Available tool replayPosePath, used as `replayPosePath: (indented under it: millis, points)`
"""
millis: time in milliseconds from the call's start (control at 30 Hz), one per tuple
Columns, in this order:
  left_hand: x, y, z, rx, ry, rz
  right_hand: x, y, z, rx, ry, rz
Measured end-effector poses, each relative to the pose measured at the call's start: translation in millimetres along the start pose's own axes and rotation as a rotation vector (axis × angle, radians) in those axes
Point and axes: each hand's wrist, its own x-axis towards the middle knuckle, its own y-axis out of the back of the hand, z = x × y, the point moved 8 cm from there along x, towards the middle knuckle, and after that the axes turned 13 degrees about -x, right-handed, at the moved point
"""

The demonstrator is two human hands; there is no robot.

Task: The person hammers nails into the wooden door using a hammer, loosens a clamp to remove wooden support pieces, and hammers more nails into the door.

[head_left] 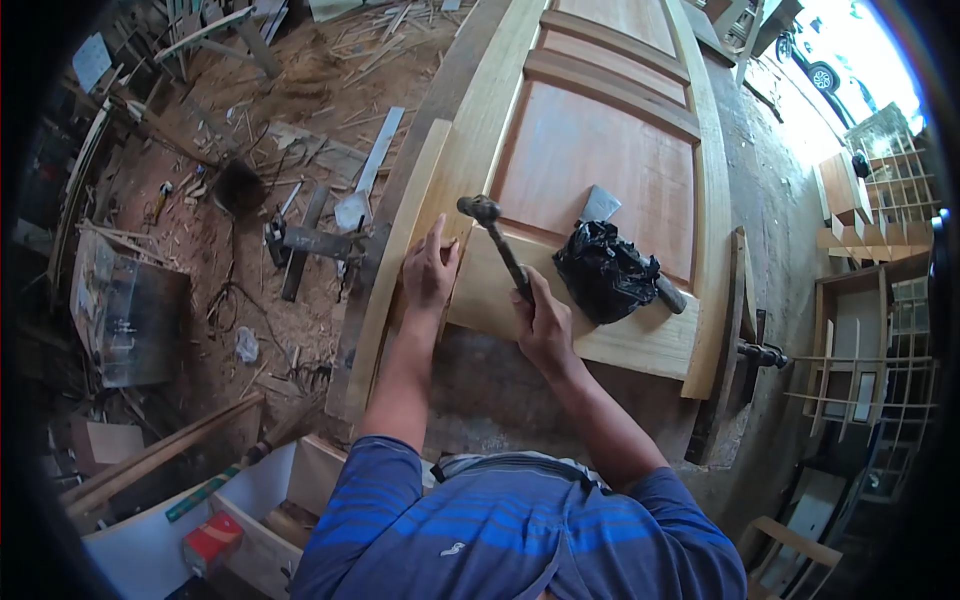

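Note:
My right hand (549, 322) grips a hammer (513, 262) by its handle, with the head raised above the lower left part of a wooden panelled door (600, 140). My left hand (431, 268) rests at the door's left edge, by a long light wooden strip (408, 235). Its index finger is stretched out and the thumb stands apart; I make out nothing between them. Right of the hammer, a crumpled black plastic bag (606, 272) lies on the door. A flat metal blade (598, 204) shows beyond the bag, and a dark handle-like end (671, 294) sticks out at its right.
The door lies on a workbench (480, 375) with a clamp (762, 354) at the right. Sawdust and offcuts cover the floor (300, 90) at left. A white box (140, 560) with a red container (212, 542) stands lower left. Wooden frames (860, 300) stand at right.

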Motion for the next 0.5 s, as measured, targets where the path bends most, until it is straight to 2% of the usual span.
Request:
replayPosePath:
  millis: [67,100,200,233,333,367,467,500]
  points:
    - [1,-2,2,-0.015,0.032,-0.004,-8,-10,13,0.038,0.029,0.029]
    - [0,-2,3,0.023,-0.026,0.03,-20,-39,38,-0.197,-0.047,-0.24]
    - [1,-1,3,-0.035,-0.009,0.019,-10,-38,45,-0.272,-0.092,-0.268]
    - [2,-1,4,0.032,-0.04,0.043,-8,-30,38,-0.142,-0.086,-0.211]
    - [1,-3,-1,-0.016,0.006,0.036,-10,-12,17,0.044,-0.038,0.03]
    - [1,-1,4,-0.02,-0.017,0.048,-15,-23,27,0.021,-0.024,-0.001]
    - [0,-2,0,-0.003,-0.006,0.012,-18,-58,61,-0.257,-0.188,-0.408]
    - [1,0,2,-0.035,0.02,0.022,-14,-54,65,-0.223,-0.214,-0.38]
